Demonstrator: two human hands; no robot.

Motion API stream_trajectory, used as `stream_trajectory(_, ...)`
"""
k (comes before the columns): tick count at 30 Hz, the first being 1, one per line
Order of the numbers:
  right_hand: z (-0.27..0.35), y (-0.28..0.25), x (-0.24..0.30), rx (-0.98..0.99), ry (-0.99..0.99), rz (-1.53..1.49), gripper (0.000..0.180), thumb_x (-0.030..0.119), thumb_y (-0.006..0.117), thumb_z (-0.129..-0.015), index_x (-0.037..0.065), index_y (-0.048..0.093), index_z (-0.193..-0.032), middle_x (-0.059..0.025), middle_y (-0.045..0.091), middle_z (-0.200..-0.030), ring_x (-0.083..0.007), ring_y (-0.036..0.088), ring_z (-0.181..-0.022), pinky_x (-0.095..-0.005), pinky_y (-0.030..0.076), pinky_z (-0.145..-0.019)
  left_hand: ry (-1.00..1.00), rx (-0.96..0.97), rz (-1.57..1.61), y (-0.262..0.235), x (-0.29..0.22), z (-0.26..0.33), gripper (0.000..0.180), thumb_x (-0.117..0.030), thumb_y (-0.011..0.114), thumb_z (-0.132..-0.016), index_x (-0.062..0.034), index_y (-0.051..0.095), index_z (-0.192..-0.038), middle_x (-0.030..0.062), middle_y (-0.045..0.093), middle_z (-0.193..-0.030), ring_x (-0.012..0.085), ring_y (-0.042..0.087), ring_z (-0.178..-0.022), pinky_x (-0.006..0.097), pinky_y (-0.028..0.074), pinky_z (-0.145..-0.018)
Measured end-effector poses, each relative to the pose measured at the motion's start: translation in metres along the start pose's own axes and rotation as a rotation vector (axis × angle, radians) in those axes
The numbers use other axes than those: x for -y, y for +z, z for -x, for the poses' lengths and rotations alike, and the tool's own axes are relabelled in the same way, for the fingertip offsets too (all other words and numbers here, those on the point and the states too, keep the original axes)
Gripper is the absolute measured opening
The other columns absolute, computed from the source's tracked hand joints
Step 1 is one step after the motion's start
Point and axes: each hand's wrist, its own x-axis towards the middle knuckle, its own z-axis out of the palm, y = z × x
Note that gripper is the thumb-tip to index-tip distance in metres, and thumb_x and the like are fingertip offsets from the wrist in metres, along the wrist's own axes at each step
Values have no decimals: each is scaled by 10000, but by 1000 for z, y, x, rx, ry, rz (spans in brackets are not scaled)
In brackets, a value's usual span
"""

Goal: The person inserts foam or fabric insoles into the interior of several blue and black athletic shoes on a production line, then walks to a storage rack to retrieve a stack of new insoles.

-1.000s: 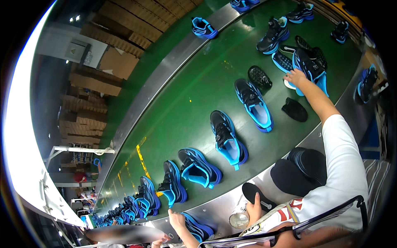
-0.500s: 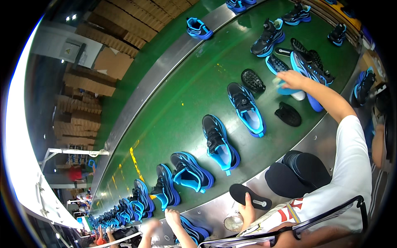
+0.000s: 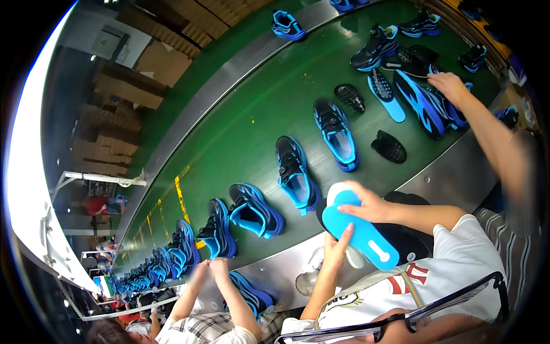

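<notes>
My right hand (image 3: 369,207) grips the upper part of a bright blue insole (image 3: 369,238), thumb across its face. My left hand (image 3: 334,250) pinches the same insole from its lower left edge. A rounded white piece (image 3: 341,192) shows just behind the insole's top end. A dark edge beside it looks like a black insole, mostly hidden. Beyond my hands, several black-and-blue sneakers (image 3: 297,178) stand on the green conveyor (image 3: 252,152). Another blue insole with a black studded end (image 3: 385,94) lies farther right, near a black studded piece (image 3: 389,147).
At right a co-worker's hand (image 3: 450,89) reaches over a sneaker (image 3: 424,106). Another co-worker's hands (image 3: 213,268) are at the left by the belt edge. Black insoles (image 3: 411,247) lie close to my right forearm. A metal ledge (image 3: 281,269) borders the conveyor.
My right hand has come back from the far right of the conveyor with the blue insole. Both hands now meet on it. A co-worker's arm has entered from the right.
</notes>
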Motion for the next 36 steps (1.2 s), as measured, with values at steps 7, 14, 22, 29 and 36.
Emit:
stream_trajectory(7,-77,-201,-33,-626,-462,905,362,-38,457,-679,0,481,-1038,-169,478,-1012,-320,458,-966,-366,373,-861,-50,-341,24,-34,45,17,312,-172,622,-782,4,520,-1019,78,578,-944,157,538,-863,282,420,-777)
stream_trajectory(14,-118,-377,-39,-665,574,1521,267,129,457,-769,118,567,-1012,-98,541,-1028,-271,499,-1001,-394,418,-815,-195,-438,-163,-39,85,31,357,-143,657,-746,9,516,-1037,82,579,-950,155,530,-870,287,402,-795)
stream_trajectory(22,-128,-429,-96,-479,720,1715,560,53,486,-753,160,312,-1275,-108,435,-1196,-267,497,-1034,-367,433,-827,-196,-693,-79,-57,125,16,382,-79,685,-696,24,533,-1031,97,591,-952,168,543,-853,283,410,-791)
stream_trajectory(29,-119,-460,-103,-869,384,1517,167,118,456,-773,9,528,-877,-197,575,-885,-321,578,-830,-406,471,-699,-294,-603,-95,-42,110,16,466,-104,666,-713,-3,468,-1122,96,560,-1007,190,521,-912,303,381,-842)
stream_trajectory(36,-71,-253,-15,-432,-216,742,196,106,541,-818,-22,570,-964,-85,608,-875,-140,564,-821,-274,445,-712,-370,-478,88,-32,98,9,538,-185,630,-762,6,386,-1202,110,496,-1122,204,478,-1009,317,367,-876)
